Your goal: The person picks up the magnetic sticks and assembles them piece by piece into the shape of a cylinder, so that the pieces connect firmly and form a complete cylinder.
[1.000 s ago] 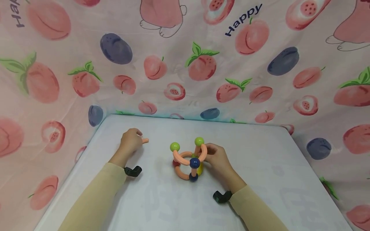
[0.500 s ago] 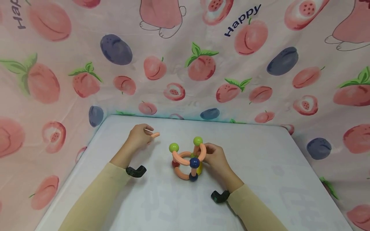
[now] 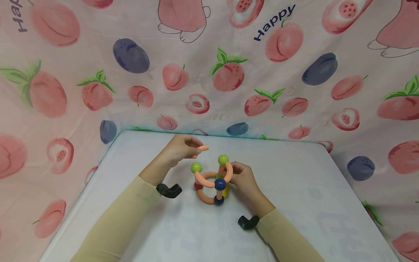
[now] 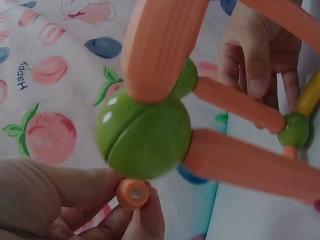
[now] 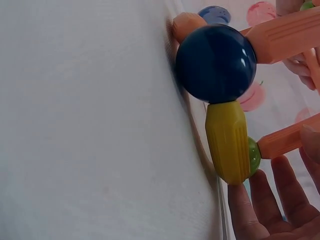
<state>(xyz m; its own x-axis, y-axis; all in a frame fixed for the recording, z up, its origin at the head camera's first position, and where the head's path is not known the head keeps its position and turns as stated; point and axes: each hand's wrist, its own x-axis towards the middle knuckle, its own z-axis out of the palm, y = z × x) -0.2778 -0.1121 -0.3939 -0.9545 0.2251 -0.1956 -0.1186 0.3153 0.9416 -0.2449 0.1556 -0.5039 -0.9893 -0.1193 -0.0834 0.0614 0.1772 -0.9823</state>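
In the head view, an open frame of magnetic rods and balls stands on the table, with orange curved rods (image 3: 205, 181), green balls (image 3: 196, 167), dark blue balls (image 3: 220, 184) and a red ball (image 3: 198, 186). My left hand (image 3: 179, 150) is raised behind the frame's left side, pinching a loose orange magnetic rod (image 3: 203, 148) between thumb and fingers. The round end of that rod (image 4: 132, 194) faces the left wrist camera. At the frame's right, my right hand (image 3: 244, 179) holds an upright orange rod (image 5: 286, 140) near a yellow rod (image 5: 227, 142) at the base.
A white-covered table (image 3: 288, 203) lies beneath both hands. Behind and beside it hangs a fruit-printed cloth (image 3: 203, 83). Black devices are worn on the left wrist (image 3: 169, 190) and the right wrist (image 3: 248, 222).
My left hand has moved right and farther back with the orange magnetic rod, rising from the table's left toward the frame. My right hand and the frame have shifted only slightly left.
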